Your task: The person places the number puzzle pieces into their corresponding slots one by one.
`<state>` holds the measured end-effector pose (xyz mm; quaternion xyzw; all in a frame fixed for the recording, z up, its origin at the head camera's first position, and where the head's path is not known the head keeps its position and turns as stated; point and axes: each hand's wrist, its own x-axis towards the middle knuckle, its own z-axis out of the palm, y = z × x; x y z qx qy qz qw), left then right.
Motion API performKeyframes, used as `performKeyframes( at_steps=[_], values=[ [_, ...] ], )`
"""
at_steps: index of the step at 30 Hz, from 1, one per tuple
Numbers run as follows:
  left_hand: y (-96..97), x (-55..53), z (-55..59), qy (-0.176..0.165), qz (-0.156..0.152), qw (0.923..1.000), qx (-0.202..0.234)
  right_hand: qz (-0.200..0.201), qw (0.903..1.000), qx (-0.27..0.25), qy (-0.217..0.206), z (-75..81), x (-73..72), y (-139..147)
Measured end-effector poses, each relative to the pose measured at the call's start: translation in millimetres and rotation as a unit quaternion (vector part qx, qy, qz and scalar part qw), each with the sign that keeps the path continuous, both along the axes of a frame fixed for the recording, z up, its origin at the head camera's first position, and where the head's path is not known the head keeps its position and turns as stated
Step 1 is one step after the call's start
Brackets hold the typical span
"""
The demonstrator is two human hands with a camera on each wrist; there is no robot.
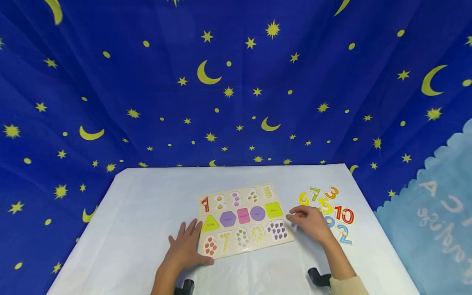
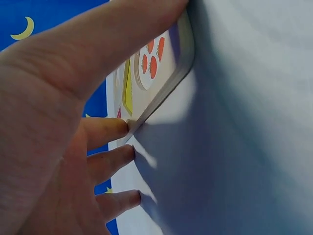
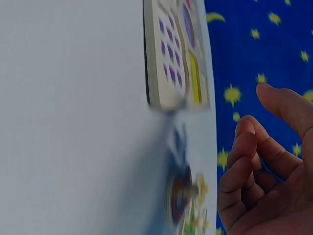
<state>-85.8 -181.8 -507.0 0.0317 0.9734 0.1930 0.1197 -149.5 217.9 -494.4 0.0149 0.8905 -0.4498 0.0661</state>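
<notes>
A wooden number puzzle board (image 1: 236, 246) lies at a slant on the table, with rows of pictured recesses and coloured shapes. A red number 1 piece (image 1: 205, 204) sits in its top left recess. My left hand (image 1: 186, 246) rests at the board's left end, thumb on the near corner and fingers spread along the edge. Over the gap between the board and several loose number pieces hovers my right hand (image 1: 309, 221), fingers loosely bent and nothing between them. The red number 10 piece (image 1: 344, 215) and the blue number 2 piece (image 1: 343, 235) lie beside it.
An orange 3 piece (image 1: 332, 192), a green 7 piece (image 1: 314, 194) and a yellow 6 piece (image 1: 304, 199) lie at the back of the pile. White cloth covers the table (image 1: 147, 205). A blue star-patterned curtain (image 1: 236, 102) hangs behind it.
</notes>
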Motion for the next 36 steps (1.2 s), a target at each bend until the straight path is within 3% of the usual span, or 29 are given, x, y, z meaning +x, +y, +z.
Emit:
performKeyframes(
  at_steps=[3, 9, 18, 36],
  values=[
    [0.3, 1.9, -2.6, 0.001, -0.001, 1.0, -0.007, -0.013, 0.9999, -0.002, 0.0, -1.9, 4.8, 15],
    [-1.3, 2.2, -1.6, 0.001, -0.001, 1.0, -0.009, -0.051, 0.9975, 0.042, 0.023, -6.8, 6.6, 35],
    [-3.0, 2.2, -1.0, -0.006, -0.001, 1.0, -0.005, -0.065, 0.9961, 0.059, 0.01, -19.0, 12.1, 44],
    [-0.4, 0.0, -3.0, 0.008, -0.005, 0.9999, -0.004, -0.023, 0.9936, 0.108, 0.024, -27.7, 5.1, 45]
  ],
)
